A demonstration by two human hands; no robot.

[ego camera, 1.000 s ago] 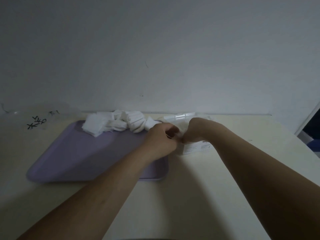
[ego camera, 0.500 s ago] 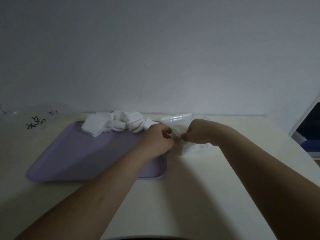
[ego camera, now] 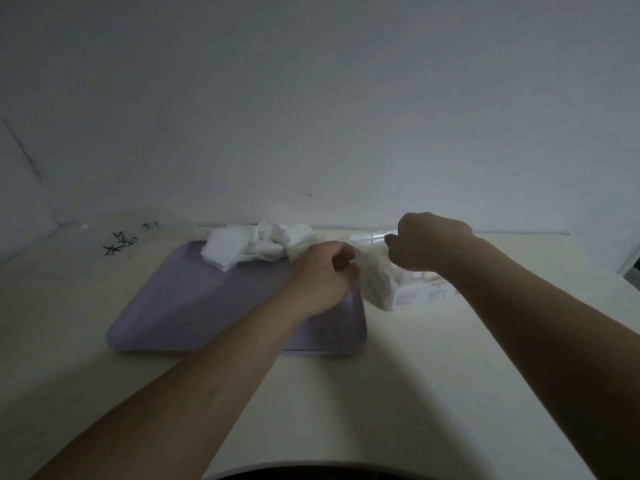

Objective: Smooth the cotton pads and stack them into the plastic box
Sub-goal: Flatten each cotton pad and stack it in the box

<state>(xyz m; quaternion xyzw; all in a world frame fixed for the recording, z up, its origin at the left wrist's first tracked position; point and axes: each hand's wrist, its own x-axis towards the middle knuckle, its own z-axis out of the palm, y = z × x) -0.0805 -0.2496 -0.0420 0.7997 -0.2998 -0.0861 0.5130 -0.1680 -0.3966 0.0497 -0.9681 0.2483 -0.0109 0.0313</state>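
Item: one cotton pad (ego camera: 373,263), pinched between the curled left hand (ego camera: 320,277) and right hand (ego camera: 427,244), above the plastic box (ego camera: 415,294) just beside the tray (ego camera: 194,306), at its right edge. We find the pad's outline blurs into the box. Right fingertips hidden. Pile of cotton pads (ego camera: 252,247): tray's far edge.
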